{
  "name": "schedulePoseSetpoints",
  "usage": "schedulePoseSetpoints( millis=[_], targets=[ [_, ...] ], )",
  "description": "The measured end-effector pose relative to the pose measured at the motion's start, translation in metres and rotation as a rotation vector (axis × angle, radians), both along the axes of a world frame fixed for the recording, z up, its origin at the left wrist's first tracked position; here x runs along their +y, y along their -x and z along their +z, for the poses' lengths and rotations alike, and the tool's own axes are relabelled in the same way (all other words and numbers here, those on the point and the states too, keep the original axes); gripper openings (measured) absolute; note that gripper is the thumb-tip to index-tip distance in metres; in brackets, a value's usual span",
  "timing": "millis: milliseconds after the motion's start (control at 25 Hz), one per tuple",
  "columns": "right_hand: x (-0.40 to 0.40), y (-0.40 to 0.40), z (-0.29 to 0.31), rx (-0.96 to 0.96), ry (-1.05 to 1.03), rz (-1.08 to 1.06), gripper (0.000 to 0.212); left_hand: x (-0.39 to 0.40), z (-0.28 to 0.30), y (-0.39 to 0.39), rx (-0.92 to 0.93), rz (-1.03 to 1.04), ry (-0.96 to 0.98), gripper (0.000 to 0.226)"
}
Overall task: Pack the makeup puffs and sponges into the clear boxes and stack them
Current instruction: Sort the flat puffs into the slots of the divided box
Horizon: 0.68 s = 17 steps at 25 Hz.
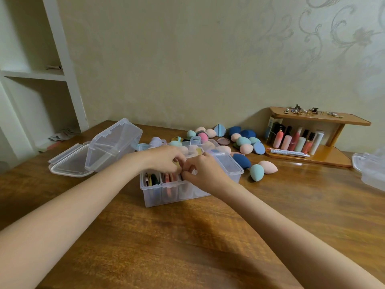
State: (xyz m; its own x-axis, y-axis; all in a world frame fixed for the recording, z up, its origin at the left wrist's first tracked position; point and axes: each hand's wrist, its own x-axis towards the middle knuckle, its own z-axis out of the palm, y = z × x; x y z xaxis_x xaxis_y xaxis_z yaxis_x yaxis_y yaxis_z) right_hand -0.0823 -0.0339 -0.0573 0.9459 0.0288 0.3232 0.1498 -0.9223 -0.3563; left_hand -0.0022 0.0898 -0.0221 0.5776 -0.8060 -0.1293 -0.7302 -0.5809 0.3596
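I have both hands over the clear box (183,190): my left hand (164,158) and right hand (205,171) meet fingertip to fingertip above its front slots, fingers curled, but I cannot tell what they pinch. Flat puffs (155,180) stand on edge in the slots just at seven o'clock of my left hand. The box sits on a wooden table (166,247) against a pale wall. Loose sponges (245,142) lie at one o'clock, an empty box (113,148) at nine, a cosmetics shelf (316,140) at two.

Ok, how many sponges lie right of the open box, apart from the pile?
3: navy sponge beside the box, teal sponge nearest the camera, pink sponge just right of it. Others may be hidden.
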Motion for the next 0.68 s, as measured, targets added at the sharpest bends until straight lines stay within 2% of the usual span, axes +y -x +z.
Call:
schedulePoseSetpoints(
  millis=[80,160,240,320,400,480,680],
  targets=[
    [-0.002,0.003,0.007,0.090,0.003,0.094,0.023,-0.001,0.004,-0.001,0.012,-0.035,-0.042,0.026],
    [-0.015,0.004,0.021,0.118,-0.085,0.124,0.021,-0.002,0.007,-0.002,0.022,-0.067,-0.075,0.025],
    [-0.045,-0.006,0.036,-0.037,-0.241,-0.042,0.020,-0.003,0.007,-0.004,0.014,-0.070,-0.097,0.019],
    [-0.082,-0.021,0.041,-0.143,-0.272,-0.298,0.020,-0.005,0.007,-0.007,-0.007,-0.077,-0.097,0.017],
    [-0.112,-0.038,0.031,-0.014,-0.223,-0.443,0.021,-0.006,0.010,-0.009,-0.002,-0.084,-0.109,0.016],
    [-0.128,-0.050,0.011,0.154,-0.133,-0.490,0.022,-0.008,0.011,-0.012,0.000,-0.088,-0.135,0.016],
    [-0.128,-0.064,-0.002,0.302,-0.031,-0.442,0.028,-0.010,0.008,-0.016,-0.035,-0.064,-0.124,0.018]
  ],
)
